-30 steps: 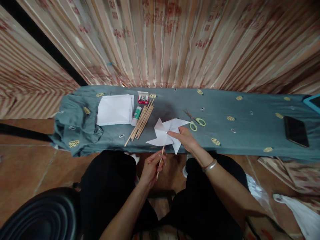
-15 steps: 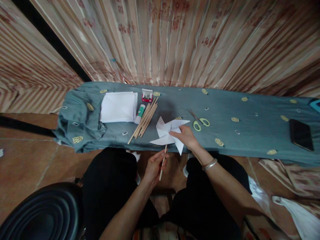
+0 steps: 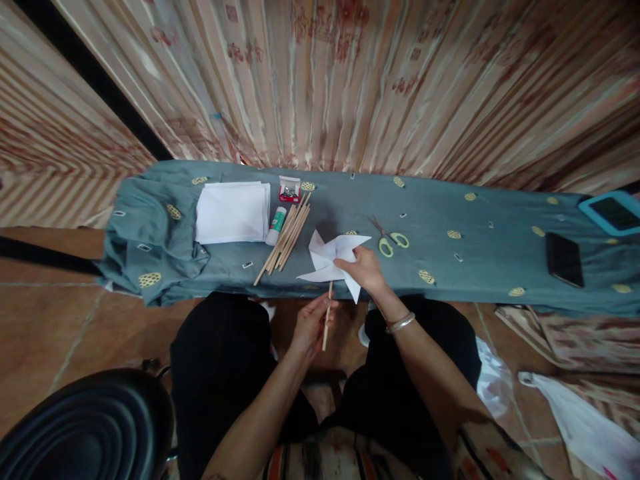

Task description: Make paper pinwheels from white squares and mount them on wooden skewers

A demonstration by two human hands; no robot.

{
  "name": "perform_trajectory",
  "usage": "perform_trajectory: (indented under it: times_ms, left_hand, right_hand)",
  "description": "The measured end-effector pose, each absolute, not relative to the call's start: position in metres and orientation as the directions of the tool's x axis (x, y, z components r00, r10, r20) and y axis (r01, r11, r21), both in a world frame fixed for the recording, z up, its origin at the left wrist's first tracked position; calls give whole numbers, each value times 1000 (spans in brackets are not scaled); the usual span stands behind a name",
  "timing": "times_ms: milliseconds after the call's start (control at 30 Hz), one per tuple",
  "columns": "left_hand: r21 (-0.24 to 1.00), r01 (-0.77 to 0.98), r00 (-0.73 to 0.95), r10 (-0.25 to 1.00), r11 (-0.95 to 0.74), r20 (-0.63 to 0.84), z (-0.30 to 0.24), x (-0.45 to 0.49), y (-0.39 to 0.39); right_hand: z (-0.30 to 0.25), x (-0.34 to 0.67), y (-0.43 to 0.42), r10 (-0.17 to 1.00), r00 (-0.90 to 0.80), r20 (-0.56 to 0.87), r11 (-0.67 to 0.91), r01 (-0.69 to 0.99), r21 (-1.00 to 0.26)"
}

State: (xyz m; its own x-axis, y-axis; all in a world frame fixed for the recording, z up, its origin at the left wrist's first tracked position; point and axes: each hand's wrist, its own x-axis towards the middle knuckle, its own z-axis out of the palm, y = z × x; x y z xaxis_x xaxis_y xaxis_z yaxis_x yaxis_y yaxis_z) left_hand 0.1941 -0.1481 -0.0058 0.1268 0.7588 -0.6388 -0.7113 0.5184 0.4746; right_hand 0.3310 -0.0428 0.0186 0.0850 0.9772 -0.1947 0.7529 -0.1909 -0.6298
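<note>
A white paper pinwheel (image 3: pixel 330 259) sits on the end of a thin wooden stick (image 3: pixel 327 319) over the near edge of a bench draped in blue-grey cloth (image 3: pixel 450 260). My left hand (image 3: pixel 310 325) is closed round the stick below the paper. My right hand (image 3: pixel 367 270), a bangle on its wrist, pinches the centre of the pinwheel with the fingertips.
On the cloth lie a stack of white paper (image 3: pixel 233 212), a glue stick (image 3: pixel 275 225), a red box of pins (image 3: pixel 289 189), a bundle of wooden sticks (image 3: pixel 283 237), green-handled scissors (image 3: pixel 389 238), a black phone (image 3: pixel 564 259) and a blue-cased device (image 3: pixel 611 213). A black stool (image 3: pixel 90 427) stands at lower left.
The pinwheel has turned a little under my right fingertips and the stick stands more upright. The view has shifted so that the blue-cased device shows at the right.
</note>
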Motion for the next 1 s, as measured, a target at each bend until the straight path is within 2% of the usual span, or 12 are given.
perform_trajectory:
  times_ms: [467, 833, 1000]
  left_hand:
    - [446, -702, 130, 716, 555, -686, 5, 196, -144]
    - [419, -711, 132, 692, 565, -710, 13, 198, -143]
    - [417, -705, 117, 674, 574, -729, 13, 199, -142]
  right_hand:
    - [29, 321, -56, 964, 233, -131, -267, 810, -522]
    - [23, 325, -64, 965, 257, -59, -242, 772, -587]
    - [25, 332, -75, 970, 243, -2, -201, 798, -568]
